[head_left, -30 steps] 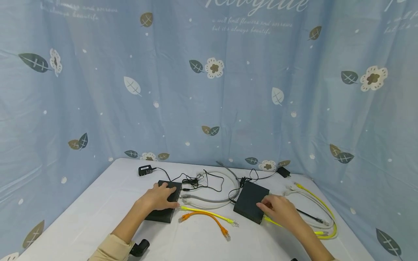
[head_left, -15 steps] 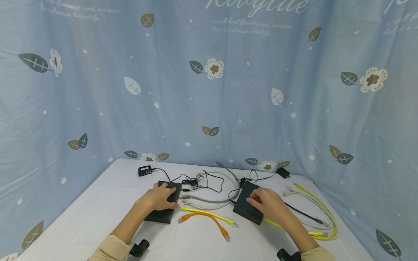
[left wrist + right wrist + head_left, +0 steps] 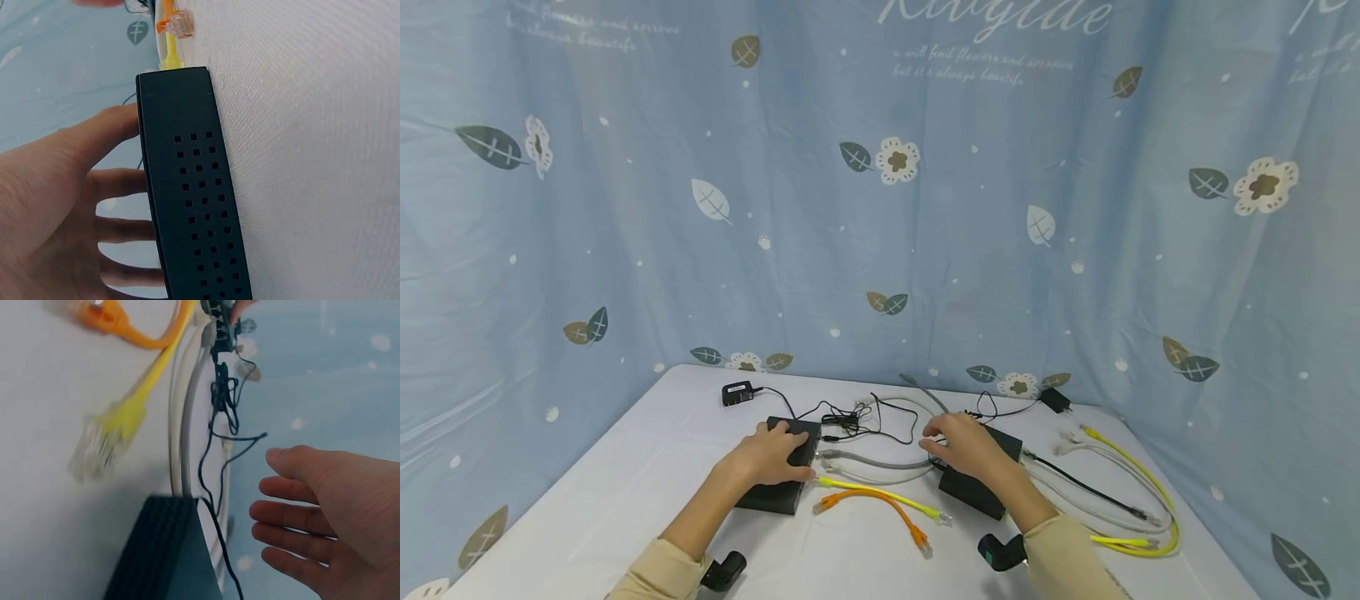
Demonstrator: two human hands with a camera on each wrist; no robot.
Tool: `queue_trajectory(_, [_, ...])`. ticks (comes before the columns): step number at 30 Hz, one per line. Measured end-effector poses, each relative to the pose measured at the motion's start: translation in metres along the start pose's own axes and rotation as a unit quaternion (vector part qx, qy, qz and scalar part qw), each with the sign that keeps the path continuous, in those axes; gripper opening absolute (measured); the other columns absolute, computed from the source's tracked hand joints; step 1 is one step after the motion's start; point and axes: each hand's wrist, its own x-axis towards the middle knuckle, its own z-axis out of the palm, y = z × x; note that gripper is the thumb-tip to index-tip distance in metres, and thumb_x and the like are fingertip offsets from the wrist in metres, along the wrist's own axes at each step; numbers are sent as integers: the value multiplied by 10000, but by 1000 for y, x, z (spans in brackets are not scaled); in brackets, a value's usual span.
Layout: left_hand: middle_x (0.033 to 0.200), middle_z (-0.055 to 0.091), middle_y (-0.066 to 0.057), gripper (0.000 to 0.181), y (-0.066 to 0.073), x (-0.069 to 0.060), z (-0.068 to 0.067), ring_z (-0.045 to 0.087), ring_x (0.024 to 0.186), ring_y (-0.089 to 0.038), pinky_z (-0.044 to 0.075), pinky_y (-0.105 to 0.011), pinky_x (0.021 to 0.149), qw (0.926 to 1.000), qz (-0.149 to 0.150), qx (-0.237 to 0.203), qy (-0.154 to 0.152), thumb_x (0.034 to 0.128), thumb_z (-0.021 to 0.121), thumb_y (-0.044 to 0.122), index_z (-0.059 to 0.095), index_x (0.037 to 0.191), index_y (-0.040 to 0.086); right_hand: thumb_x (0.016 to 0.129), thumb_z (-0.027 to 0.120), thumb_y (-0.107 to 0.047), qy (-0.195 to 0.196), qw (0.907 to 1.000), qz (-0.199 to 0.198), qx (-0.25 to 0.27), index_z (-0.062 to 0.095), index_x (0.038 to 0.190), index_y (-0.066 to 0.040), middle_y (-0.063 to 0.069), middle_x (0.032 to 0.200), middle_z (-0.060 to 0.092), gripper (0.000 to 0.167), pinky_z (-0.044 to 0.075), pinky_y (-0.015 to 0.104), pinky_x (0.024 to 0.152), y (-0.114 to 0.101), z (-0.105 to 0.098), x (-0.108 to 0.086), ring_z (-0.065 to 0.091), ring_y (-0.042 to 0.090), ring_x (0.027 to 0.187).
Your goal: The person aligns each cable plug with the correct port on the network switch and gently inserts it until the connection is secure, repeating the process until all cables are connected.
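My left hand [image 3: 767,458] rests on the left black network switch [image 3: 771,498], fingers spread over its top and thumb at its right edge. In the left wrist view, the vented side of this switch [image 3: 194,187] faces the camera. My right hand [image 3: 970,446] is over the right black network switch [image 3: 970,492] and hides part of it. The right wrist view shows this hand [image 3: 331,512] with loosely bent fingers, holding nothing. Right of the left switch lie a short yellow network cable [image 3: 887,496], an orange network cable [image 3: 904,515] and a grey network cable [image 3: 872,459].
Bundled black power cord [image 3: 842,421] lies behind, with one adapter [image 3: 737,392] at back left and another adapter [image 3: 1055,400] at back right. A long yellow cable [image 3: 1168,508], a black cable [image 3: 1090,486] and pale cables curve along the table's right side. A patterned curtain [image 3: 880,225] hangs behind.
My right hand has moved left across the right switch, from its right edge to over its left part. My left hand has stayed on the left switch.
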Motion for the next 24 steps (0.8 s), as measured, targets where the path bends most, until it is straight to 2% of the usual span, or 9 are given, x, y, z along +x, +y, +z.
queue_trajectory(3, [1383, 509, -244, 741, 0, 0, 0, 432, 1257, -580, 438, -685, 913, 10000, 17, -28, -13, 814, 720, 554, 565, 1395, 121, 920, 685, -262, -193, 9997, 74, 164, 739, 1072, -89, 33, 1041, 732, 237, 548, 414, 855, -1, 7, 9, 677, 228, 1005])
queue_trajectory(7, [1391, 503, -240, 747, 0, 1, 0, 428, 1261, -578, 438, -682, 914, 10000, 28, -16, -17, 817, 713, 562, 557, 1404, 128, 917, 689, -258, -294, 9989, 171, 317, 741, 1060, -96, 35, 1039, 732, 223, 540, 438, 871, -2, 13, 15, 672, 237, 1014])
queue_trajectory(13, [1388, 500, -240, 740, -3, 2, 1, 437, 1243, -573, 439, -685, 899, 10000, -3, 28, 37, 815, 715, 560, 559, 1403, 139, 918, 689, -238, -216, 9985, 72, 489, 738, 1074, -71, 57, 1043, 729, 233, 529, 452, 887, -4, 19, 23, 670, 246, 1011])
queue_trajectory(19, [1372, 512, -235, 736, -3, 3, 3, 462, 1221, -552, 450, -678, 885, 10000, -10, 65, 24, 808, 719, 567, 570, 1392, 145, 927, 680, -231, -309, 9967, 69, 748, 724, 1115, -53, 78, 1085, 719, 263, 539, 436, 862, -7, 35, 28, 661, 263, 1034])
queue_trajectory(24, [1374, 514, -230, 743, -2, 2, 4, 459, 1231, -550, 450, -677, 893, 9999, -40, 70, 70, 798, 726, 573, 573, 1391, 153, 925, 682, -232, -135, 9973, -198, 688, 726, 1108, -73, 75, 1079, 720, 247, 539, 419, 843, -12, 47, 35, 664, 260, 1019])
